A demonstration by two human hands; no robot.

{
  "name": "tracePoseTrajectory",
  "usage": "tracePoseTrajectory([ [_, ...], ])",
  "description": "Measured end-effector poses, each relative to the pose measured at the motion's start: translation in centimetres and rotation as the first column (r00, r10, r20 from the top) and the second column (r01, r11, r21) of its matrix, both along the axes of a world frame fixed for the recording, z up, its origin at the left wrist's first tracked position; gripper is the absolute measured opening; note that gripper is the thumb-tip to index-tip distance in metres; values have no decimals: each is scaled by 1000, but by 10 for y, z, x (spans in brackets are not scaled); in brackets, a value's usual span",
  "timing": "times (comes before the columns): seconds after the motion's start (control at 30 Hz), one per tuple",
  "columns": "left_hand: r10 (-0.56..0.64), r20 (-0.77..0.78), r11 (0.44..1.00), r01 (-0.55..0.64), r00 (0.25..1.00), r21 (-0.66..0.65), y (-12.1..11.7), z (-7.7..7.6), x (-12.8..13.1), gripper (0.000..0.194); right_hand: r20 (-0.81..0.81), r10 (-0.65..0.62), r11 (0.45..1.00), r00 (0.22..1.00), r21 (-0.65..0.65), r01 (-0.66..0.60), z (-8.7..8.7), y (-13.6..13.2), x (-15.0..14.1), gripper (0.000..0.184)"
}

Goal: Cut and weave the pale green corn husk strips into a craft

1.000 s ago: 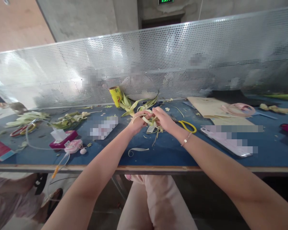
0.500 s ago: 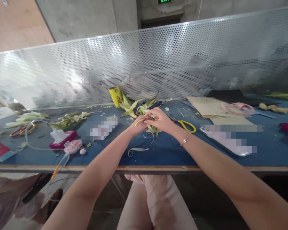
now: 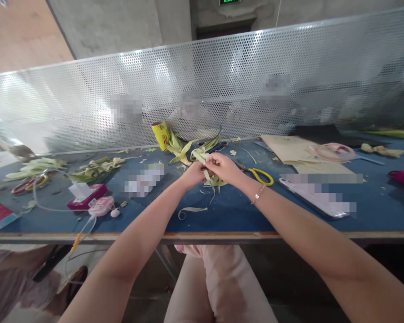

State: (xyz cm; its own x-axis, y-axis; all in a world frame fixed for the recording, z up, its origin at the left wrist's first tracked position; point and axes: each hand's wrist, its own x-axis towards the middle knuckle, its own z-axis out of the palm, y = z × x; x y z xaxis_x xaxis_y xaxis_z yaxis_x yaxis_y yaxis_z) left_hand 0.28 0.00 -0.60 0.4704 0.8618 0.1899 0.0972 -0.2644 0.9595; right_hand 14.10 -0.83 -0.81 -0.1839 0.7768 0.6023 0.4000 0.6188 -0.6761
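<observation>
Left hand point(image 3: 195, 174) and right hand point(image 3: 221, 165) pinch a pale husk bundle point(image 3: 212, 181) between them, its length running toward the worktop's near edge point(image 3: 222, 235).

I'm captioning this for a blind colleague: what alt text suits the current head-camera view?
A person's left hand and right hand meet over a blue table, gripping a pale leaf strip. Leafy scraps lie nearby, with a yellow-handled tool to the right and a magenta tissue pack to the left, before a perforated screen.
</observation>
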Motion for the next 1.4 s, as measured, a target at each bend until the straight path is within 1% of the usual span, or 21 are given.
tracePoseTrajectory([
  [0.07,-12,23,1000,13,1000,-28,-3,4,1,24,-129,-10,999,992,-41,4,1,2,2,12],
  [0.17,-3,85,999,7,996,-47,-4,8,2,33,-312,-46,994,949,-110,12,0,5,5,14],
  [0.33,30,155,999,-24,988,-39,-1,7,2,33,-484,-83,958,871,-279,-64,3,4,7,19],
  [0.4,34,165,999,-28,986,-39,0,5,1,31,-544,-97,943,833,-319,-98,7,1,7,19],
  [0.5,32,176,999,-28,984,-26,2,5,1,30,-636,-103,932,765,-330,-148,13,-4,8,18],
  [0.6,42,185,999,-35,982,-42,1,6,2,30,-713,-105,935,694,-309,-176,18,-7,10,17],
  [0.7,56,174,996,-42,983,-82,-1,8,3,32,-763,-117,937,635,-297,-183,19,-5,12,19],
  [0.77,62,165,995,-47,984,-91,-1,9,2,35,-782,-127,939,611,-293,-180,18,-1,13,22],
  [0.9,51,149,997,-41,988,-65,1,8,1,41,-792,-134,944,596,-285,-165,12,5,12,24],
  [0.97,31,96,999,-33,995,18,1,6,0,40,-782,-120,947,611,-274,-165,9,6,10,24],
  [1.03,31,2,989,-31,1000,143,1,6,0,39,-767,-98,953,634,-255,-162,7,6,8,25],
  [1.1,77,-68,968,-58,995,245,1,6,1,35,-757,-76,958,649,-235,-162,6,5,6,27],
  [1.17,140,-89,948,-108,986,299,2,6,1,29,-754,-59,956,654,-232,-181,6,3,4,26],
  [1.23,182,-67,935,-151,981,319,4,6,2,25,-755,-48,948,653,-241,-209,7,1,2,24],
  [1.3,189,-22,936,-174,982,306,8,5,3,21,-761,-42,940,647,-249,-232,8,-1,1,24],
  [1.4,181,94,961,-197,979,193,11,2,5,18,-776,-21,932,631,-243,-268,8,-2,-1,23],
])
